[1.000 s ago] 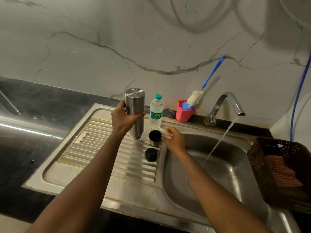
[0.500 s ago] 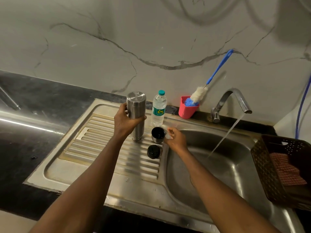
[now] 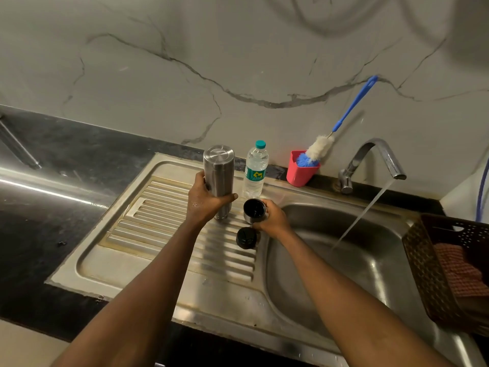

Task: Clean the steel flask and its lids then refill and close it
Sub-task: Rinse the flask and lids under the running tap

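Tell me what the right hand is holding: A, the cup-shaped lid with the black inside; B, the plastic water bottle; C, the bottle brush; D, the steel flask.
A: the right hand grips the cup-shaped lid standing on the drainboard, while the left hand holds the steel flask.

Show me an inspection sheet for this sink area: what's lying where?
Surface: ribbed steel drainboard beside the sink basin.
Job's things: steel flask standing on the drainboard; cup lid and black inner lid beside it.
Clutter: water bottle; red holder with bottle brush; brown basket holding a checked cloth.
Hands: left hand grips the flask; right hand holds the cup lid.
Cables: blue hose at the right edge.
Surroundings: tap running; marble wall; black counter.
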